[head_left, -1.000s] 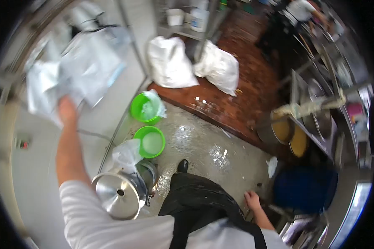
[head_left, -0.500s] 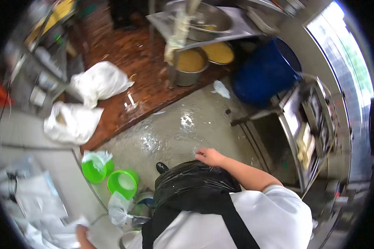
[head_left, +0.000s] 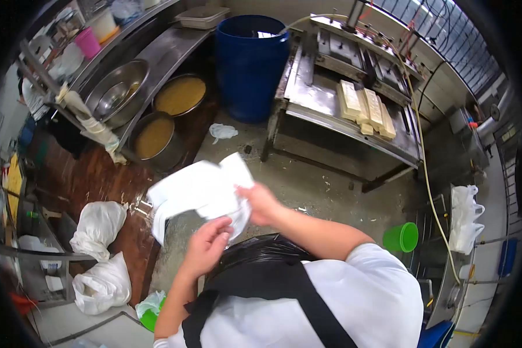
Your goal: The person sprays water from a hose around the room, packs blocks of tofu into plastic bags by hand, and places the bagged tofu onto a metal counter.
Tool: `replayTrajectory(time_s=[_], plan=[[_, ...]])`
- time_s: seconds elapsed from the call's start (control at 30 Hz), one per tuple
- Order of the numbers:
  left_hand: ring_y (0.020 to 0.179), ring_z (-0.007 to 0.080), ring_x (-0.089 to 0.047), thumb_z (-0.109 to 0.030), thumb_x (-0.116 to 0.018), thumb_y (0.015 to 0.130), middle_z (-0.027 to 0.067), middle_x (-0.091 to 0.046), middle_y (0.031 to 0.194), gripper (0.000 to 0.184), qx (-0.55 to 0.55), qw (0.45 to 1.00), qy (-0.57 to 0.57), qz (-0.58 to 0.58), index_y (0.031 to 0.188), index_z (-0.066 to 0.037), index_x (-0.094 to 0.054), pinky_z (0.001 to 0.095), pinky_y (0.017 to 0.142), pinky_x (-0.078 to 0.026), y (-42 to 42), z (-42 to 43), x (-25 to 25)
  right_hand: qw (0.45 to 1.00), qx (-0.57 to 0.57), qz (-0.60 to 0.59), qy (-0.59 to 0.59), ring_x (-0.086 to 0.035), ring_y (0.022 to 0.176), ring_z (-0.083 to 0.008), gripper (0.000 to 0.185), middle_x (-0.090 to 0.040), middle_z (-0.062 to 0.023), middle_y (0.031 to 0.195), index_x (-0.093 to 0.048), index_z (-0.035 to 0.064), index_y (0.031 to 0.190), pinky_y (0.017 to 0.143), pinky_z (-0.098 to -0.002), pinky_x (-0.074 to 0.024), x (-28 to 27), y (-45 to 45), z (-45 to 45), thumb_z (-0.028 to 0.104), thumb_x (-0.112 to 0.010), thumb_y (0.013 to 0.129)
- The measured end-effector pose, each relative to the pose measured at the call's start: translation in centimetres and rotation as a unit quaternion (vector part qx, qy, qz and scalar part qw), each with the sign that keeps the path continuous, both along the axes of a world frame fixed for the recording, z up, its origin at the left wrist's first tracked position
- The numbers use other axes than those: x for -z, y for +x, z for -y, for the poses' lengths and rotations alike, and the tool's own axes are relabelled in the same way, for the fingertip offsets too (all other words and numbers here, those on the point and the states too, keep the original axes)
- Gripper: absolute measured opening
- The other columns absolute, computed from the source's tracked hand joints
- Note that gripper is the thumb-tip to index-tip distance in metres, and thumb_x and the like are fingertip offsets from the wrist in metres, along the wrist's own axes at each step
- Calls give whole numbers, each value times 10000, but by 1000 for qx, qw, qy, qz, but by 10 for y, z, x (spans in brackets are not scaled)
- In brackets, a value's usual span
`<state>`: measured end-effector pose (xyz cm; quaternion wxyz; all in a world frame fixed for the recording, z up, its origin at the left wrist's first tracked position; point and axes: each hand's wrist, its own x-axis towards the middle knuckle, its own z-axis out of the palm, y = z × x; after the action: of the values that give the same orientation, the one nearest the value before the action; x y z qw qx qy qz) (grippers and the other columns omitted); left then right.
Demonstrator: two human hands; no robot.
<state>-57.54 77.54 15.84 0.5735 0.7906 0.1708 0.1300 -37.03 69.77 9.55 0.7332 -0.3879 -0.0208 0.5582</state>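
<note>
A thin, folded white sheet [head_left: 194, 188], cloth or plastic, is held up in front of me; blur hides which. My right hand [head_left: 261, 203] is closed on its right side, thumb and fingers pinching the material. Below it, my left hand [head_left: 207, 246] has curled fingers at the sheet's lower edge, seemingly gripping a corner. A black plastic apron [head_left: 267, 250] covers my front, just beneath both hands.
A blue barrel [head_left: 250, 75] stands ahead, beside a metal table [head_left: 313, 113] bearing pale blocks [head_left: 368, 110]. Pots of yellowish contents [head_left: 181, 95] sit at left. White sacks [head_left: 101, 226] lie on the brown floor; a green bucket [head_left: 400, 236] is at right.
My left hand has come from the counter at lower left to my front, beside my right hand. The white sheet is now between them. My view has turned to the right.
</note>
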Motion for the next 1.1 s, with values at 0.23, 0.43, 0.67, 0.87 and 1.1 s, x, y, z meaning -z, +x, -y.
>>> replayTrajectory(time_s=[0.23, 0.43, 0.67, 0.87, 1.1], plan=[[1052, 121, -623, -204, -631, 1054, 89, -673, 1186, 295, -159, 971, 2, 179, 1236, 28, -627, 274, 942, -496, 90, -8, -11, 983, 117, 114, 79, -719, 973, -215, 339, -713, -106, 1133, -581, 25, 1324, 850, -382, -603, -69, 129, 147, 248, -596, 1070], [1287, 204, -582, -405, -538, 1095, 96, -626, 1414, 510, 76, 966, -235, -78, 1440, -31, -574, 351, 1076, -459, 224, 4, 112, 992, 20, 120, 45, -708, 966, -155, 320, -719, -52, 1111, -620, 22, 1305, 847, -342, -589, -52, 155, 182, 218, -631, 1052], [1251, 263, -636, -342, -630, 1028, 123, -637, 1395, 517, 361, 611, -690, -140, 1399, 13, -571, 456, 1088, -506, 344, 36, 128, 982, -83, 113, 129, -627, 1212, -177, 448, -651, -82, 1348, -541, -3, 1442, 1047, -367, -508, -77, 201, 144, 171, -646, 1043], [1304, 294, -599, -359, -534, 1093, 145, -611, 1429, 521, 159, 798, -581, -17, 1465, 3, -492, 455, 1116, -469, 434, -41, 108, 979, 67, 191, 17, -599, 1216, -148, 475, -640, -55, 1351, -524, 5, 1467, 1056, -340, -482, -80, 291, 151, 232, -623, 1062], [1104, 251, -697, -148, -594, 1042, 108, -700, 1255, 352, 179, 835, -507, -113, 1353, 16, -569, 400, 950, -564, 486, -85, 112, 925, 269, 158, -215, -655, 1114, -207, 527, -684, -124, 1247, -571, -53, 1377, 995, -369, -525, 61, 368, 172, 323, -681, 1023]])
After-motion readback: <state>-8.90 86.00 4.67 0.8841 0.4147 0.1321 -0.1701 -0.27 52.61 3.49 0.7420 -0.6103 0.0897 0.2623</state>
